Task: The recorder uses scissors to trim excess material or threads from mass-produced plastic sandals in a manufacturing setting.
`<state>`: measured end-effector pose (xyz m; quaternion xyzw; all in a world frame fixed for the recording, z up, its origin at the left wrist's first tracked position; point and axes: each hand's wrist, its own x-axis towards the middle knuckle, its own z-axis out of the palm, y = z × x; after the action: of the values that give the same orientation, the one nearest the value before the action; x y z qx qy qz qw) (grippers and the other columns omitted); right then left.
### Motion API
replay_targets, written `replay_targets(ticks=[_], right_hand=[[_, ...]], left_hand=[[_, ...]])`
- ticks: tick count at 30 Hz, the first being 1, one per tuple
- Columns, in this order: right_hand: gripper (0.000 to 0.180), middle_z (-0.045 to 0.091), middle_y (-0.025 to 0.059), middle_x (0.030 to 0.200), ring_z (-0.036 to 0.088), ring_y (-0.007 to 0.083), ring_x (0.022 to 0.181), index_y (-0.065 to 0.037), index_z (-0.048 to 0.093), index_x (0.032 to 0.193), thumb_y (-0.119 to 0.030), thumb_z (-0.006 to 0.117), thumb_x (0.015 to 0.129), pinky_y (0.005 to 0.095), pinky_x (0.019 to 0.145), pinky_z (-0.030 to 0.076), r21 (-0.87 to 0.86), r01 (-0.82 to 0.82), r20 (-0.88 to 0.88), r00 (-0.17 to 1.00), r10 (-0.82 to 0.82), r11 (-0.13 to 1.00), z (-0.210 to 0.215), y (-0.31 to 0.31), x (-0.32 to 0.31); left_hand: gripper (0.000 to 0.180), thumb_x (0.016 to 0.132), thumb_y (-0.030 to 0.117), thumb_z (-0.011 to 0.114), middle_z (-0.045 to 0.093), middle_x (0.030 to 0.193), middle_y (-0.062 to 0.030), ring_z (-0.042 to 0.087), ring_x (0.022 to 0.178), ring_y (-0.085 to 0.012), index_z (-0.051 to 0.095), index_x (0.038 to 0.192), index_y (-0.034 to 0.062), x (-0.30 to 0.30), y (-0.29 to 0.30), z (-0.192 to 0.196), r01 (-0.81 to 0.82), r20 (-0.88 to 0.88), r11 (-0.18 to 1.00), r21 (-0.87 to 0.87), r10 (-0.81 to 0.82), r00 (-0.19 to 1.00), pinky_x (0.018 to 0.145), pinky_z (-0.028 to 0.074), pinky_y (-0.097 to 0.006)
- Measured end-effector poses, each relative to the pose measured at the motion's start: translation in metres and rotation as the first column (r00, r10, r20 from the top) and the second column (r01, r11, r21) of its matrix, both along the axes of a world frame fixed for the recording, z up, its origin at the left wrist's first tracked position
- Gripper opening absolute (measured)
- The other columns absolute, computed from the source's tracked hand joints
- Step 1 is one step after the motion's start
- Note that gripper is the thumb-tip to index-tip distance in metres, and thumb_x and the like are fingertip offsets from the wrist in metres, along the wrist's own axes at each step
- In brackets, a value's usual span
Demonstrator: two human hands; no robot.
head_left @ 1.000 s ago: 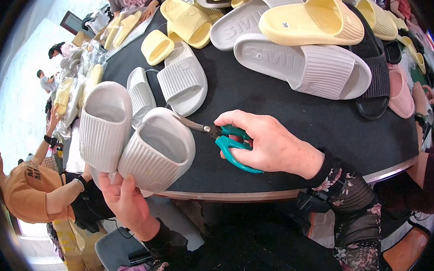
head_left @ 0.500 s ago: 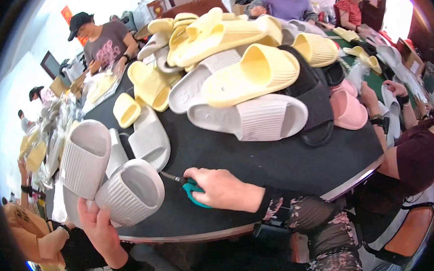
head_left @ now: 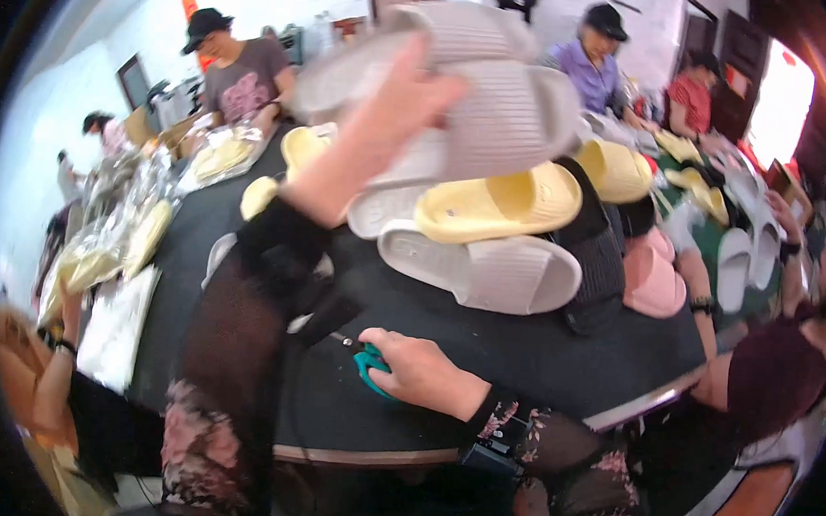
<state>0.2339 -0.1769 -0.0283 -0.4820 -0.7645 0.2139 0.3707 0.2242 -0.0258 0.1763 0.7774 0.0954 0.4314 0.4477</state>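
My left hand [head_left: 383, 126] is raised over the slipper pile, blurred by motion. It grips a pair of light grey ribbed slide slippers [head_left: 505, 99], which hides the top of the pile. Below the pair lie a yellow slipper [head_left: 505, 204] and another grey slipper [head_left: 515, 275]. Low over the near part of the table, my right hand [head_left: 425, 375] is closed round scissors [head_left: 370, 370] with teal handles, their blades pointing left. My left forearm covers most of the slippers on the table's left side.
Black slippers [head_left: 598, 258] and pink slippers [head_left: 653, 275] lie right of the pile on the black tabletop [head_left: 447, 325]. Bagged slippers [head_left: 120, 233] and flat white sheets [head_left: 120, 327] are at the left. Co-workers sit close on both sides; others are across the table.
My left hand has carried the grey pair from the near left up onto or over the pile. The right hand still holds the scissors in nearly the same place. The view has shifted.
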Motion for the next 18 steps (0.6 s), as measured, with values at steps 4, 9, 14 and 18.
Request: replay_targets(ticks=[4,9,14,18], right_hand=[[0.029,0.061,0.0207,0.089,0.061,0.0381,0.08,-0.001,0.054,0.098,-0.02,0.064,0.079,0.0444,0.069,0.049,0.032,0.091,0.005,0.996,-0.091,0.995,-0.007,0.0,0.006],[0.028,0.06,0.0241,0.079,0.059,0.0402,0.073,0.001,0.058,0.078,-0.026,0.065,0.077,0.0462,0.064,0.047,-0.083,0.143,0.166,0.978,-0.128,0.986,-0.004,0.0,0.006],[0.028,0.062,0.0214,0.082,0.062,0.0388,0.077,-0.001,0.06,0.096,-0.019,0.069,0.077,0.0423,0.067,0.05,0.078,0.169,0.04,0.984,-0.173,0.982,-0.008,0.001,0.007],[0.039,0.062,0.0187,0.092,0.064,0.0344,0.081,-0.005,0.051,0.113,-0.019,0.065,0.079,0.0419,0.07,0.053,-0.066,0.147,0.095,0.986,-0.141,0.987,0.003,0.002,0.011]], left_hand=[[0.054,0.083,0.024,0.06,0.061,0.102,-0.0255,0.06,0.097,-0.0354,0.035,0.123,-0.0034,0.089,0.034,-0.054,-0.186,-0.202,0.955,0.229,0.234,0.951,0.079,0.048,-0.046],[0.058,0.082,0.021,0.058,0.056,0.106,-0.0336,0.054,0.099,-0.0473,0.033,0.129,-0.0037,0.074,-0.006,-0.068,-0.205,-0.279,0.931,0.303,0.292,0.915,0.088,0.041,-0.051],[0.056,0.084,0.02,0.058,0.053,0.119,-0.0294,0.051,0.113,-0.0414,0.035,0.13,-0.0028,0.03,-0.005,-0.056,-0.243,-0.226,0.882,0.403,0.353,0.908,0.095,0.04,-0.046],[0.041,0.084,0.021,0.061,0.062,0.11,-0.0202,0.061,0.102,-0.0314,0.053,0.119,0.0028,-0.041,0.031,-0.062,-0.352,-0.199,0.839,0.416,0.461,0.865,0.086,0.048,-0.039]])
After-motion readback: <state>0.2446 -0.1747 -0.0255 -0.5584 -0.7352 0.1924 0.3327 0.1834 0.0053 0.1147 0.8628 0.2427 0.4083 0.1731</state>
